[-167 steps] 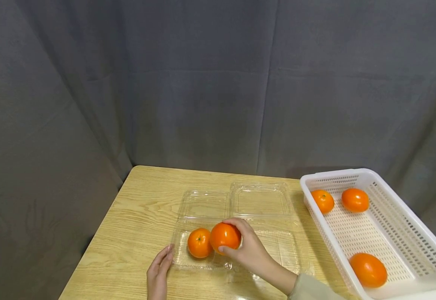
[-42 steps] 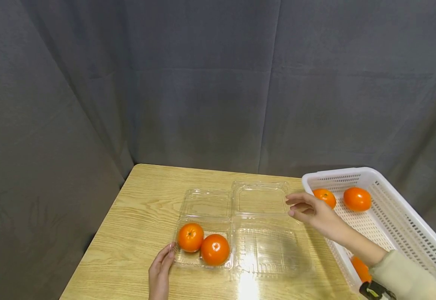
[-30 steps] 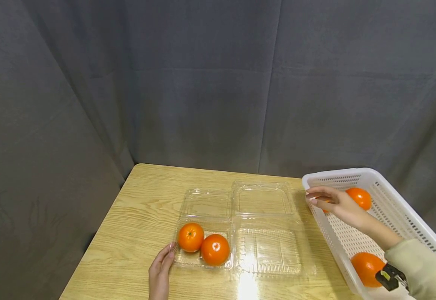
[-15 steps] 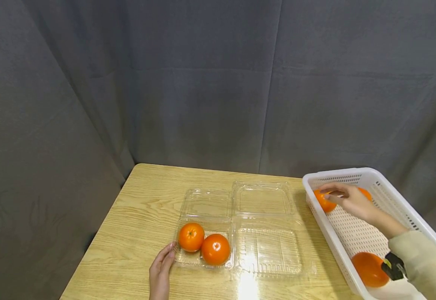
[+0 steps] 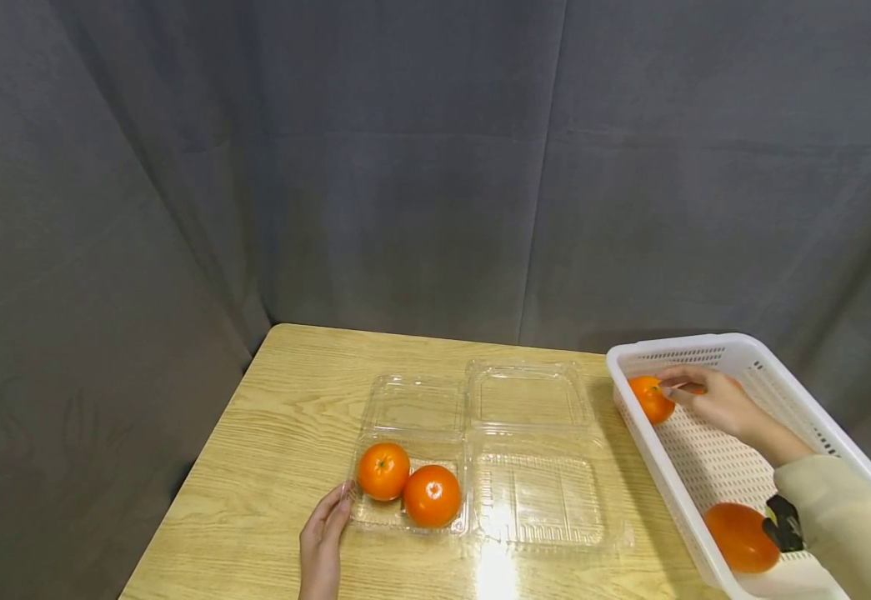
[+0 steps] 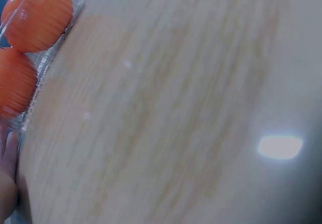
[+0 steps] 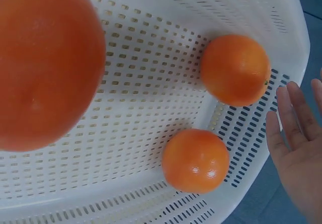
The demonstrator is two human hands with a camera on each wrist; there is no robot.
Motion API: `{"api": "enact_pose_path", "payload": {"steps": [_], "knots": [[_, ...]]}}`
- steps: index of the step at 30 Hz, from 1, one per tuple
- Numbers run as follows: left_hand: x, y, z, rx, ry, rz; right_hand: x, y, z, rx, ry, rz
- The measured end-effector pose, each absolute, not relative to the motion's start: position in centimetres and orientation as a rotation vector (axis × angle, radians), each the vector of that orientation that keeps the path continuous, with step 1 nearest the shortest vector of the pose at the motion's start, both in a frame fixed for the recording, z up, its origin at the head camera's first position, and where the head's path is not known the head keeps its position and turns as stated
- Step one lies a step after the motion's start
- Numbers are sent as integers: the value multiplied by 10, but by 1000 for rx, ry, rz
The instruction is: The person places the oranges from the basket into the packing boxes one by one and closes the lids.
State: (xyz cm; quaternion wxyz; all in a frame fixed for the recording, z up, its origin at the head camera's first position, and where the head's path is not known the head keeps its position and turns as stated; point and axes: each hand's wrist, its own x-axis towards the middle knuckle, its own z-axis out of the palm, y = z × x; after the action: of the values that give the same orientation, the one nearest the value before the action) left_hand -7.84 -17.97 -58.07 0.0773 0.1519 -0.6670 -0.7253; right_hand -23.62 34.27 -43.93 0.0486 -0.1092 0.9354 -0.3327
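My right hand (image 5: 723,407) hangs over the far end of the white basket (image 5: 656,471), fingertips close by an orange (image 5: 649,402) in the head view. In the right wrist view the fingers (image 7: 298,114) are fairly straight and show apart from the orange (image 7: 235,70). Another orange (image 7: 195,160) sits beside that one, and a third (image 7: 48,65) is nearer the camera. The left hand (image 5: 322,533) rests its fingertips at the left edge of a clear plastic clamshell box (image 5: 412,404). Two oranges (image 5: 383,472) lie side by side in that box's near half.
To the right of the filled box stands a second clear clamshell box (image 5: 540,500), lid folded back. Both boxes are on a wooden table (image 5: 270,433). A grey curtain (image 5: 405,208) hangs behind it. The basket's raised rim (image 5: 713,542) runs along the table's right side.
The second orange, earlier in the right hand, now lies in the left box. That hand let go and moved right, over the basket. The left hand has stayed at the box edge.
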Motion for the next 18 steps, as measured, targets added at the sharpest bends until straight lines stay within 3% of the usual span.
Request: {"api": "enact_pose_path", "payload": {"steps": [18], "knots": [[-77,-179,-580,425,-2016,-2154,-255,346,-455,-333,2804,-986]]}}
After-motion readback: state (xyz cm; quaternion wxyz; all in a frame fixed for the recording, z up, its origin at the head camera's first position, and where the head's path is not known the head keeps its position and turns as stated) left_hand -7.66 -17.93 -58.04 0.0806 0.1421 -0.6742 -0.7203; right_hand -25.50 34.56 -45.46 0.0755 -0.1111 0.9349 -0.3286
